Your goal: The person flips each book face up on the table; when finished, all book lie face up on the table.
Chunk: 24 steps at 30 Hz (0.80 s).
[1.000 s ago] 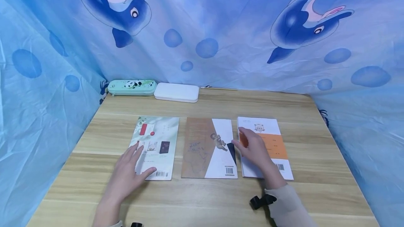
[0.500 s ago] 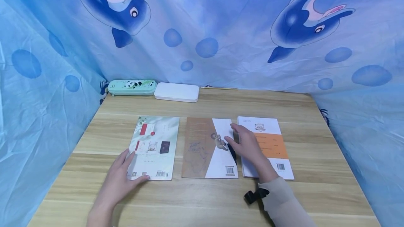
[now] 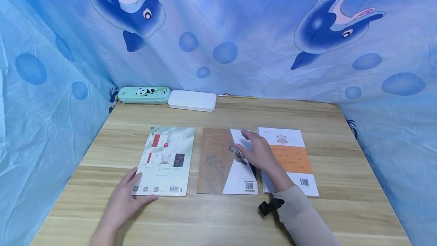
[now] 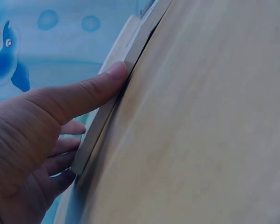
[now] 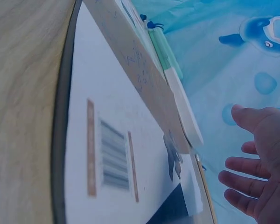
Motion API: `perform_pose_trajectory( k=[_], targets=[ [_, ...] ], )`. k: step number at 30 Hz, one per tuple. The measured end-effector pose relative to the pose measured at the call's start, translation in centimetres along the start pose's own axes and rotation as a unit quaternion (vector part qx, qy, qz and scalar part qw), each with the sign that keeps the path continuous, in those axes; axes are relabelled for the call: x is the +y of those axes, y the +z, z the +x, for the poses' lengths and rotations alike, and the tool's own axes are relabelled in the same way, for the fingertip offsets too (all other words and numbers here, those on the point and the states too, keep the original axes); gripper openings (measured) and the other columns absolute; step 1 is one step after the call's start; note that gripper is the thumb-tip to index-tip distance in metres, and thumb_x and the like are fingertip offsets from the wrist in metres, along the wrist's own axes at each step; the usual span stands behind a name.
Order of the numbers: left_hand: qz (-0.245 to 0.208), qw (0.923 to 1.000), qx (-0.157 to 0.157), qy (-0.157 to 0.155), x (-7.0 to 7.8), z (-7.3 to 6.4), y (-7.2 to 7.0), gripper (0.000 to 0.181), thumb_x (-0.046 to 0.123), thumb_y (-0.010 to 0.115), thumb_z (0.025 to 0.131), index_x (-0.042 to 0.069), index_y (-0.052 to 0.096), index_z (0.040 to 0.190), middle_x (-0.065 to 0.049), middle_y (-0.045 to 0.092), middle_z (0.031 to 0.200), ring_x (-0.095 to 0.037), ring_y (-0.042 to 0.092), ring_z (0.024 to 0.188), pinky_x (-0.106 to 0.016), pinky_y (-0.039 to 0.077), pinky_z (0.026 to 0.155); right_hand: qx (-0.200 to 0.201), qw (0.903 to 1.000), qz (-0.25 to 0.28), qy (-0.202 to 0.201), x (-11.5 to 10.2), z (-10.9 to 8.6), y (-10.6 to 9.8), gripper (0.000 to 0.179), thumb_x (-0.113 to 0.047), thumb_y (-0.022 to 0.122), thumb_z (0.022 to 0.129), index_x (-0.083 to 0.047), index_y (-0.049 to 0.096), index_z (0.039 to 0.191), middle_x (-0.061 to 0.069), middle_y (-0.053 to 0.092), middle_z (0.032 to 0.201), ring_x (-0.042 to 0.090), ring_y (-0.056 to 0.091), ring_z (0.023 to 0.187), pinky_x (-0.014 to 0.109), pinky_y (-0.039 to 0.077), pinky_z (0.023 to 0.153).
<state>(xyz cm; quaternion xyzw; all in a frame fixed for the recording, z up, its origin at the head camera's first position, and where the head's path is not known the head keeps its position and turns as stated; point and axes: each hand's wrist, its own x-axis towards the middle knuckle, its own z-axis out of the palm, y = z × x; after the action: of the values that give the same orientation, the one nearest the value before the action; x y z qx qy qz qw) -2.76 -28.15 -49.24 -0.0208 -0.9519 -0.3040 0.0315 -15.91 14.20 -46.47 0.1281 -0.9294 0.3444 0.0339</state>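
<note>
Three books lie face down in a row on the wooden table. My left hand [image 3: 123, 200] is at the near left corner of the pale green book [image 3: 167, 181], thumb against its near edge and fingers along its left side. In the left wrist view the thumb [image 4: 95, 91] lies straight on the book's edge [image 4: 98, 130]. My right hand [image 3: 261, 155] hovers above the right part of the brown and white book [image 3: 213, 162], fingers spread and holding nothing. The white and orange book [image 3: 291, 158] lies to its right, partly under the right forearm.
At the back edge stand a mint pencil case [image 3: 145, 95] with a panda print and a white flat case [image 3: 192, 100]. A thin gold stick [image 3: 239, 96] lies beside them. Blue dolphin-print curtains [image 3: 205, 18] enclose the table [image 3: 211, 219] at the back and sides.
My left hand has drawn back from over the pale green book to its near left corner. My right hand has moved left, from the white and orange book to over the brown and white one.
</note>
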Motion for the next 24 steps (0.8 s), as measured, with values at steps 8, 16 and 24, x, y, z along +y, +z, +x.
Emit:
perform_pose_trajectory(
  k=[8,16,24],
  targets=[
    [-0.01,0.9996,0.025,0.003,-0.5,-0.4,0.2,0.094,0.042,0.094,0.067,-0.009,0.056,0.136,-0.03,0.042,0.15,-0.055,0.042,0.132,-0.066,0.039,0.103,-0.009,0.9995,0.026,-0.016,-0.6,1.2,1.0,0.058,-0.035,0.076,0.092,-0.008,0.058,0.14,0.011,0.064,0.134,0.028,0.059,0.126,0.05,0.049,0.105],
    [-0.002,0.9993,0.037,0.003,-0.6,-0.7,0.0,0.084,0.031,0.095,0.067,-0.009,0.06,0.132,-0.027,0.049,0.146,-0.052,0.047,0.129,-0.063,0.041,0.102,-0.012,0.9988,0.04,-0.027,-1.1,2.3,2.4,0.054,-0.037,0.072,0.095,-0.009,0.059,0.139,0.01,0.065,0.133,0.028,0.058,0.127,0.049,0.049,0.105],
    [0.001,0.9994,0.03,-0.017,-0.5,-0.8,0.0,0.081,0.026,0.094,0.069,-0.009,0.059,0.133,-0.025,0.049,0.147,-0.05,0.046,0.131,-0.062,0.041,0.103,-0.027,0.9972,0.054,-0.044,-2.1,3.7,3.6,0.05,-0.031,0.073,0.095,-0.005,0.061,0.136,0.011,0.066,0.13,0.027,0.062,0.122,0.043,0.052,0.103]
  ],
)
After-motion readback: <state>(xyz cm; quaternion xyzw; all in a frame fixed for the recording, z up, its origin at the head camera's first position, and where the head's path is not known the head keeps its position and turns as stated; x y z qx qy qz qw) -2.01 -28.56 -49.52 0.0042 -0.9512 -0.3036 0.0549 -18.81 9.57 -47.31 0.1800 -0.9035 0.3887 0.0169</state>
